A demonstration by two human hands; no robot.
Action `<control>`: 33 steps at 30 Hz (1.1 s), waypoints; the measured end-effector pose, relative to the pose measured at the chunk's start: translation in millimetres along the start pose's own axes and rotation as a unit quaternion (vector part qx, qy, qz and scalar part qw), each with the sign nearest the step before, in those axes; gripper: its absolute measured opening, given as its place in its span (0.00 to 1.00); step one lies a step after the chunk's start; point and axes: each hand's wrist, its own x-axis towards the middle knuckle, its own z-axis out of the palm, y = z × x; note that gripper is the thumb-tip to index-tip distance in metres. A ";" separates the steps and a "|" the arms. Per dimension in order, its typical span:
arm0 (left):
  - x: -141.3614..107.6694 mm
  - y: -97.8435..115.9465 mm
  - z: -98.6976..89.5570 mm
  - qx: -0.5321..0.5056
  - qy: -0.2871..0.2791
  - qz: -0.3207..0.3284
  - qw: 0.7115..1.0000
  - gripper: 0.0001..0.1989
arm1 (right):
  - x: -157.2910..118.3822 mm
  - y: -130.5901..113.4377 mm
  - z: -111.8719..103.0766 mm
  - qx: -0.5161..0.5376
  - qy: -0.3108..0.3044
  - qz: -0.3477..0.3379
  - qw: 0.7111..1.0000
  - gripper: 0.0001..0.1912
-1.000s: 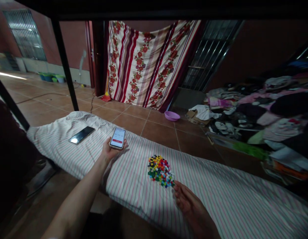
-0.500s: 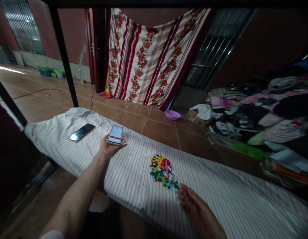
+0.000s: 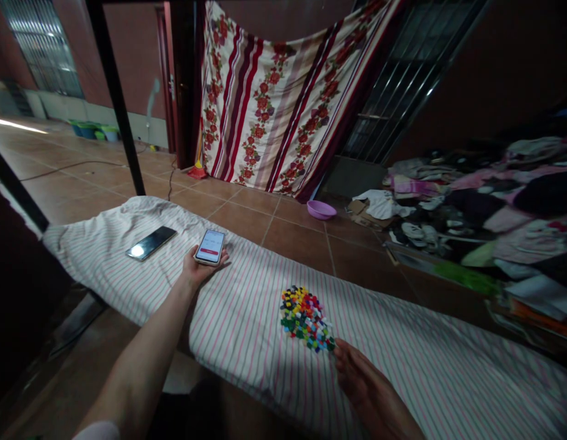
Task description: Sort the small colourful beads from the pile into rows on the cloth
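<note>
My left hand (image 3: 200, 269) cups a smartphone (image 3: 210, 247) from below, its lit screen facing up with a red button near the bottom. A pile of small coloured cubes (image 3: 306, 321) lies on the striped cloth (image 3: 237, 305), in yellow, red, green, blue, white and black. My right hand (image 3: 359, 373) rests at the pile's near right edge, fingers stretched out and nothing visible in them. The fingertips are beside the green cubes; whether they touch is too small to tell. A second, dark phone (image 3: 151, 243) lies flat on the cloth to the left.
A dark metal frame post (image 3: 116, 98) rises at the left. Beyond the cloth are a tiled floor, a purple basin (image 3: 321, 210), a hanging floral blanket (image 3: 274, 110), a red dustpan (image 3: 197, 172) and a heap of clothes and shoes (image 3: 485, 208) at the right.
The view has shifted slightly, so things sit a little differently in the picture. Both hands keep about the same places, with the left still holding the smartphone.
</note>
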 end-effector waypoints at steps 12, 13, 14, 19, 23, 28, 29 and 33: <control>3.3 2.8 -12.3 0.016 -0.043 0.009 0.999 0.31 | 23.9 23.1 -15.9 -0.023 0.063 -0.079 0.995 0.24; 3.2 2.5 -13.0 0.019 -0.047 0.009 0.999 0.31 | 25.3 24.2 -14.9 -0.033 0.083 -0.105 0.990 0.25; 3.4 2.4 -13.6 0.023 -0.050 0.009 0.998 0.32 | 26.3 24.6 -13.2 -0.052 0.103 -0.133 0.984 0.27; 5.5 2.6 -14.7 0.035 -0.054 0.006 0.998 0.32 | 33.6 22.3 -2.2 -0.202 0.158 -0.231 0.939 0.39; 5.6 2.0 -14.3 0.042 -0.060 0.012 0.997 0.32 | 53.7 22.5 -1.7 -0.352 0.167 -0.243 0.888 0.47; 4.1 1.3 -14.1 0.027 -0.057 0.006 0.998 0.31 | 88.2 33.3 -5.9 -0.447 0.165 -0.309 0.823 0.50; 3.8 1.3 -13.9 0.022 -0.056 0.006 0.998 0.31 | 93.7 36.5 -6.1 -0.454 0.156 -0.318 0.818 0.49; 3.0 1.4 -12.1 0.002 -0.043 -0.002 0.999 0.30 | 110.5 46.6 -2.6 -0.464 0.141 -0.366 0.794 0.47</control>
